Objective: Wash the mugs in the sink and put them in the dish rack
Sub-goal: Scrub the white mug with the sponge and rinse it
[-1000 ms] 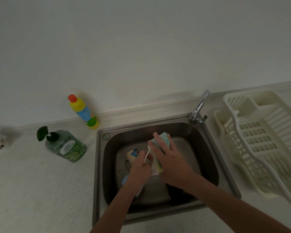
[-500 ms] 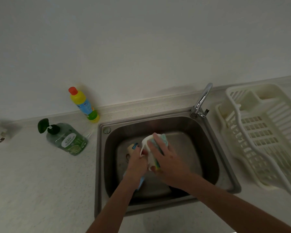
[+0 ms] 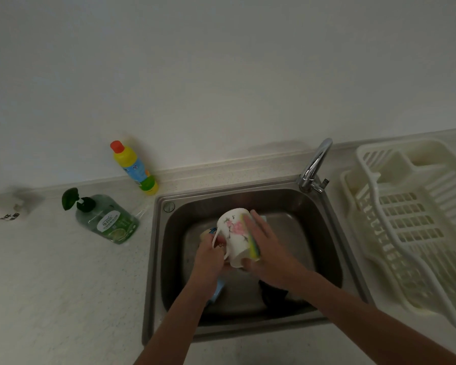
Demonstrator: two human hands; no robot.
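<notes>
Here, over the steel sink (image 3: 329, 233), the left hand (image 3: 208, 256) grips the handle of a white flower-printed mug (image 3: 234, 233); the right hand (image 3: 269, 248) presses a yellow-green sponge (image 3: 254, 248) against its side.

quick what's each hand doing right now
Left hand: grips the white floral mug by its handle.
Right hand: holds a yellow sponge against the mug's side.

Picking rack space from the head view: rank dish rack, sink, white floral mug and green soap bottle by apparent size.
1. sink and dish rack: too alike to rank; the rack is cut off at the frame edge.
2. green soap bottle
3. white floral mug, slightly smaller, though partly covered by hands.
</notes>
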